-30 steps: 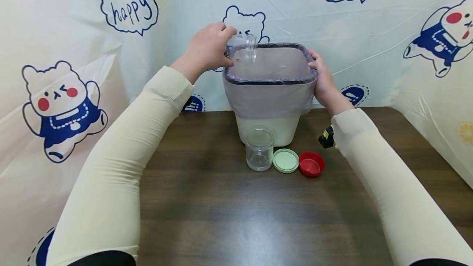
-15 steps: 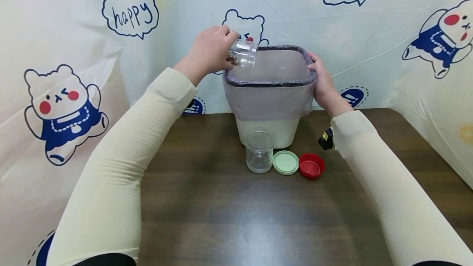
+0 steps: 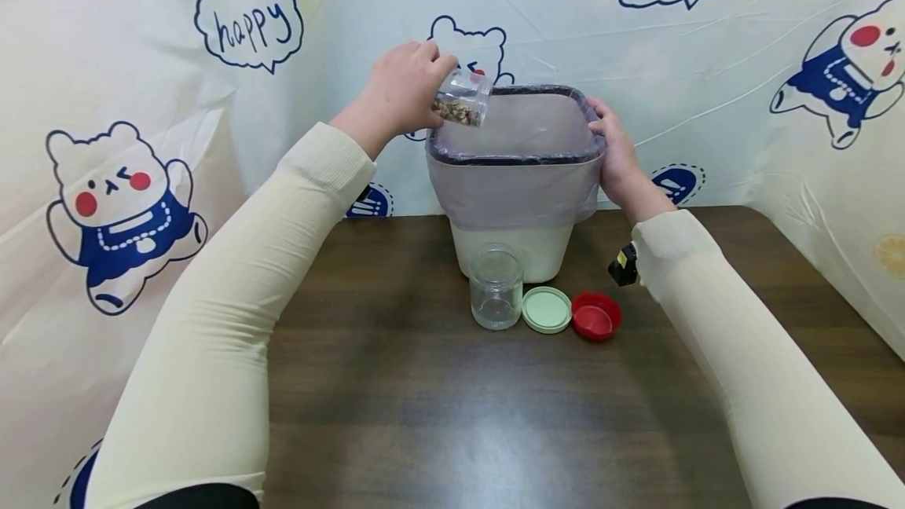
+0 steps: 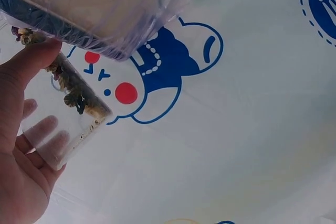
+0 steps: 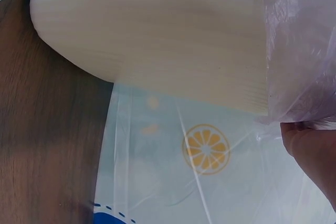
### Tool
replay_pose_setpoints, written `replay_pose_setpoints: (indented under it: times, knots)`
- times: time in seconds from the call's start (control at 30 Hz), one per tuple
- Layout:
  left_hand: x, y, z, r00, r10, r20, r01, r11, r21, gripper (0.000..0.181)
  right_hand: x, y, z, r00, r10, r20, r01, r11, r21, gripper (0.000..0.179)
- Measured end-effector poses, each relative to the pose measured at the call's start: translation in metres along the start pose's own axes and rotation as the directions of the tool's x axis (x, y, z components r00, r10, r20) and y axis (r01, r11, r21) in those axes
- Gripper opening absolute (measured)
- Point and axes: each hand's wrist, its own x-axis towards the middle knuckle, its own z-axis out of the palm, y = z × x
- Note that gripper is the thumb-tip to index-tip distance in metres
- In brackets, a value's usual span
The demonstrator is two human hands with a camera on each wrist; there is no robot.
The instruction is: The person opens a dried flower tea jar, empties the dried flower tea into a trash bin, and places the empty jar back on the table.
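My left hand (image 3: 403, 93) grips a clear jar (image 3: 475, 91) tipped on its side, its mouth pointing right over the left rim of a trash bin. Dried flower-like bits (image 3: 456, 111) lie along the jar's lower side. In the left wrist view my thumb presses one side of the jar (image 4: 79, 124), and fingers show through its wall. The pale bin (image 3: 512, 246) stands upright, lined with a thin translucent bag (image 3: 516, 193) folded over its dark rim. At the bin's right side my right hand (image 3: 622, 154) holds the rim, fingers hooked over the bag's edge.
A second clear jar (image 3: 496, 297) stands upright in front of the bin. Beside it lie a pale green lid (image 3: 547, 310) and a red lid (image 3: 597, 316). The brown table (image 3: 424, 407) meets a printed curtain (image 3: 339, 38) behind.
The dried bits, first hidden by my left hand, have slid along the jar toward its mouth. The jar's mouth end now dips lower. My right hand stays on the rim.
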Motion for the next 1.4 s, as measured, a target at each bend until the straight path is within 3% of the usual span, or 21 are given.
replay_pose_setpoints:
  times: [0.27, 0.9, 1.4]
  knots:
    - [-0.0003, -0.0022, 0.0007, 0.999, 0.032, 0.002, -0.033, 0.996, 0.079, 0.070, -0.0001, -0.0007, 0.0027, 1.000, 0.007, -0.009, -0.007, 1.000, -0.008, 0.056]
    - [-0.0032, -0.0052, -0.0012, 0.998, 0.065, -0.008, -0.063, 0.989, 0.134, 0.070, -0.0014, -0.0008, 0.0034, 1.000, 0.011, 0.003, -0.011, 1.000, -0.011, 0.056]
    - [-0.0041, -0.0053, -0.0026, 0.998, 0.059, -0.002, -0.058, 0.990, 0.130, 0.068, -0.0008, -0.0004, 0.0039, 1.000, 0.005, -0.011, -0.005, 1.000, -0.012, 0.056]
